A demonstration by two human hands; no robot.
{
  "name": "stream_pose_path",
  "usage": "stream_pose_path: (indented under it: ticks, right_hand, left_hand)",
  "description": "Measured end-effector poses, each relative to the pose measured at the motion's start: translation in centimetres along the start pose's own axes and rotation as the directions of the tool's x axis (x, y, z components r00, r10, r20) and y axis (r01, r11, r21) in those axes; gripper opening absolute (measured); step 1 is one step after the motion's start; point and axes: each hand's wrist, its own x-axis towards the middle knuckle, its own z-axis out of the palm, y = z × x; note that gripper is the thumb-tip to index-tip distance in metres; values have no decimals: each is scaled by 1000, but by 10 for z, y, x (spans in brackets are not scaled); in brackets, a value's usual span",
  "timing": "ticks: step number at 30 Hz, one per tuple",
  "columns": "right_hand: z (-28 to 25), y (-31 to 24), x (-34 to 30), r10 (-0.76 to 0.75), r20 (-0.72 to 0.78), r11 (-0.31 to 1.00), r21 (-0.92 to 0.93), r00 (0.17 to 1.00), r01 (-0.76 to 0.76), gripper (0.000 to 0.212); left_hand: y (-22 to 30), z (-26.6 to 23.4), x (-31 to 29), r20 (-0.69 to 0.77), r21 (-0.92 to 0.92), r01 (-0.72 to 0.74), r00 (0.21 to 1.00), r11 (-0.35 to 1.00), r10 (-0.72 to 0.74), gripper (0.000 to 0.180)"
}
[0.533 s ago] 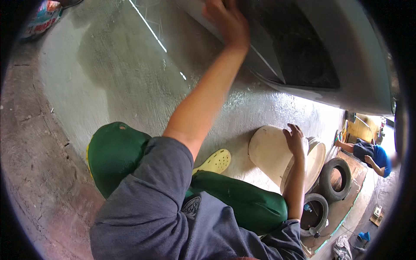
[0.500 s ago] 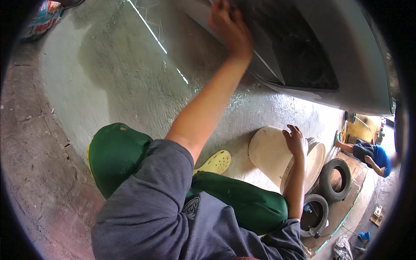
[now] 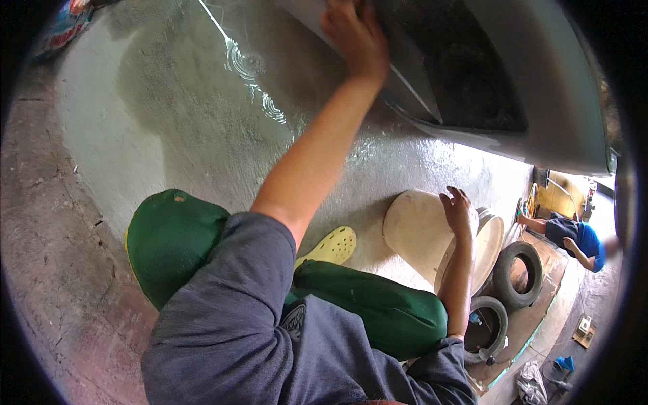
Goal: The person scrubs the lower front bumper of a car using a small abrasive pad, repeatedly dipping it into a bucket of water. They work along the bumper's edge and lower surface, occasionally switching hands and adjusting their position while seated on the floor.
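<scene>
My left hand [image 3: 356, 42] reaches up to a grey vehicle panel [image 3: 547, 81] with a dark recessed area. Its fingers are bent against the panel's edge, and the tips run out of the top of the picture. Whatever lies under them, if anything, is hidden. My right hand [image 3: 461, 210] is in front of a large off-white bucket [image 3: 415, 229], fingers loosely apart and holding nothing. The right forearm passes across the bucket's rim, beside my knee in green trousers.
Wet concrete floor [image 3: 202, 135] with puddled water lies below the panel. Two tyres [image 3: 501, 277] are beyond the bucket. At the far right is another person [image 3: 574, 236] in a blue top. A printed bag [image 3: 64, 30] sits top left; my yellow clog [image 3: 331, 246] is beside the bucket.
My left hand has shifted slightly up and left along the panel. Ripples now spread in the puddle beneath it. My right hand stays near the bucket, its fingers a little more bent.
</scene>
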Motion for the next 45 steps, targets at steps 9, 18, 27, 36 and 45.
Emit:
stream_pose_path:
  ticks: [9, 18, 27, 36, 45]
  right_hand:
    - [-14, -24, -9, 1, -7, 995, -99, 1000, -2, 43]
    - [-21, -35, -12, 12, 51, 998, -59, 999, -9, 41]
    - [-18, -28, -9, -2, 58, 999, -32, 998, 4, 41]
    - [-13, -22, -7, -8, 60, 999, -36, 998, 10, 44]
    - [-15, -24, -12, -19, 45, 999, -31, 999, 21, 43]
  left_hand:
    - [-3, -1, -24, 44, -66, 57, 998, 996, -54, 35]
    - [-11, -11, -27, 58, -13, 61, 997, 998, -60, 35]
    - [-3, -2, 12, -79, 85, -47, 995, 995, 54, 32]
    - [-2, 3, 38, -143, 69, -67, 987, 995, 77, 35]
    - [6, -6, 39, -72, -39, -46, 996, 998, 43, 30]
